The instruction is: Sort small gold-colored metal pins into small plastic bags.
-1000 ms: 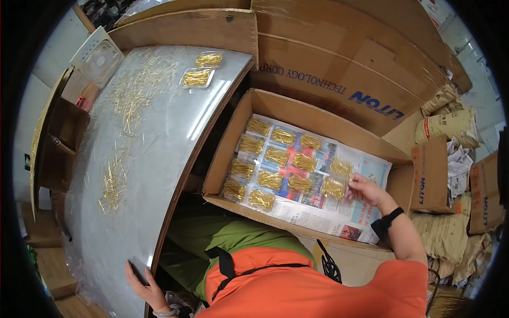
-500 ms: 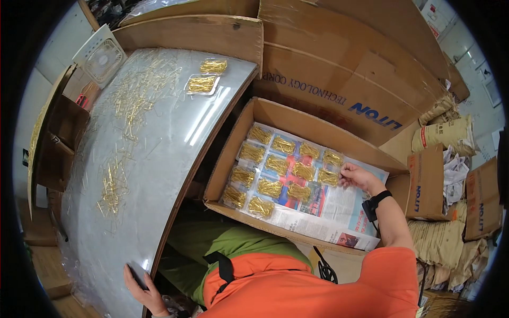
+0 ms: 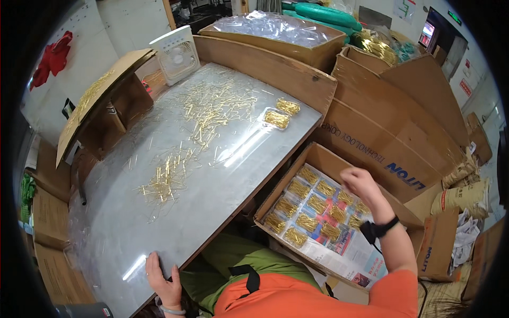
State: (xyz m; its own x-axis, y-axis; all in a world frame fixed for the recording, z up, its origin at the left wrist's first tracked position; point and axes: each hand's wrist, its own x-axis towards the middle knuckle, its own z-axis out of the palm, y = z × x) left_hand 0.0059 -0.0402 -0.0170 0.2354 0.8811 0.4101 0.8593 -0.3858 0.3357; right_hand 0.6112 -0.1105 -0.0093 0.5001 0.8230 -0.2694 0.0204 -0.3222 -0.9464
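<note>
My right hand [image 3: 361, 185] is raised over the far side of an open cardboard box [image 3: 286, 181], fingers curled, with nothing showing in it. Inside the box, several clear packs of gold wire pins [image 3: 317, 204] lie in rows on printed newspaper [image 3: 339, 262]. My left hand [image 3: 163, 280] rests at the near edge of the grey table [image 3: 212, 206], fingers stretched and thumb apart. Loose gold pins [image 3: 168, 172] are spread over the table's middle and far left. Two filled packs, one in a clear tray [image 3: 277, 118], sit near its far right corner.
A white fan [image 3: 176, 55] stands at the table's back left, beside a cardboard shelf [image 3: 101, 114] topped with more pins. Large cardboard [image 3: 382, 127] rises behind the box. A carton of clear plastic pieces [image 3: 275, 29] is at the back. A wooden rim borders the table's far edge.
My right hand has lifted away from the packs at the box's right and is now over its far side. The view has swung left and up; my left hand stays at the table edge.
</note>
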